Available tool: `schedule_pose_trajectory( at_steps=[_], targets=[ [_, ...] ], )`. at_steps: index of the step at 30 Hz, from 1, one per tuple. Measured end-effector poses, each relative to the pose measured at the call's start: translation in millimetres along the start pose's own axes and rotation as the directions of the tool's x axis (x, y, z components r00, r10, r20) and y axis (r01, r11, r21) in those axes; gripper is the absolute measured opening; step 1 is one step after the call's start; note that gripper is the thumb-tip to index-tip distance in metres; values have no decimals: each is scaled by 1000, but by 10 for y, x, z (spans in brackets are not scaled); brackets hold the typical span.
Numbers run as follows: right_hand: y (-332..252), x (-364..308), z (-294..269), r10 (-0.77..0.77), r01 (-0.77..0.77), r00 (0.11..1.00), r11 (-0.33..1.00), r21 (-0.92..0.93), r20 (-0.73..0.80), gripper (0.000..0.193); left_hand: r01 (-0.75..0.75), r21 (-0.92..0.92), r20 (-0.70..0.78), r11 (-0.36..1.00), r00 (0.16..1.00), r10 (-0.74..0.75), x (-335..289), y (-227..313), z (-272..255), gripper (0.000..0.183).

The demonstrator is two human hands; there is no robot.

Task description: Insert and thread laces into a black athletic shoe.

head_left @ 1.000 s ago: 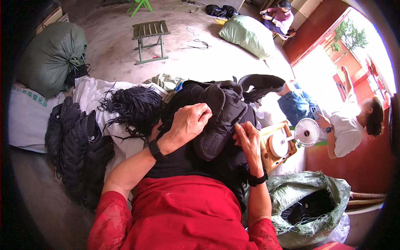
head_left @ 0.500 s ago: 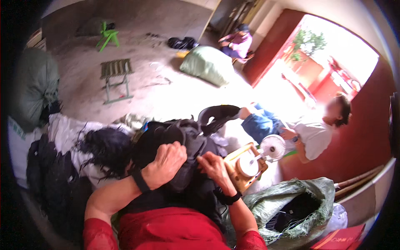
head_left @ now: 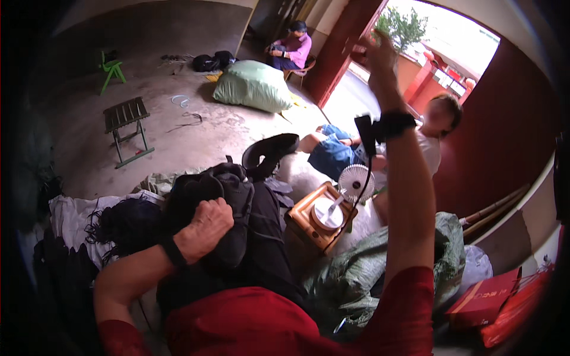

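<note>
Black shoe (head_left: 241, 216) on lap (head_left: 268, 252). Left hand (head_left: 205, 228) curled into fist over it — any hold hidden. Right hand (head_left: 382, 64) raised, well apart — cannot tell how open or if holding anything. Fan (head_left: 356, 183) right of shoe.

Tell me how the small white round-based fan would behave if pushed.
The small white round-based fan could tip if pushed high, since its wide grille sits on a slim stem. Its flat-looking base seems unlikely to roll.

Room lies between shoe (head_left: 241, 207) and fan (head_left: 356, 183), which blocks farther right.
</note>
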State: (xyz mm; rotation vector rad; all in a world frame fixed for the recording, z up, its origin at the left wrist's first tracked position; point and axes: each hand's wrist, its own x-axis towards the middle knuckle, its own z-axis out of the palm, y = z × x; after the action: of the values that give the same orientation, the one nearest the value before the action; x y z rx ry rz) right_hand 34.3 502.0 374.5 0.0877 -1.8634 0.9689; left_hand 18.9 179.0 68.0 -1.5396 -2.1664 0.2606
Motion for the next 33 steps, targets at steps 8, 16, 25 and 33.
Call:
schedule_pose_trajectory(
  at_steps=[8,16,25,33],
  targets=[
    [44,-1501,716,41,201,889,861,-467,457,13,234,-849,-19,473,882,-471,-177,-232,309,9],
    [561,-3073,911,9,271,728,915,-300,685,30,17,-493,-422,870,869,-257,-204,-134,476,12],
    [601,-3173,852,-106,485,669,813,-324,736,38,-210,18,-404,977,893,200,-124,-276,162,9],
    [566,-2803,899,-100,633,398,749,-194,912,30,-396,92,-464,914,795,391,-62,-618,237,10]
  ],
)
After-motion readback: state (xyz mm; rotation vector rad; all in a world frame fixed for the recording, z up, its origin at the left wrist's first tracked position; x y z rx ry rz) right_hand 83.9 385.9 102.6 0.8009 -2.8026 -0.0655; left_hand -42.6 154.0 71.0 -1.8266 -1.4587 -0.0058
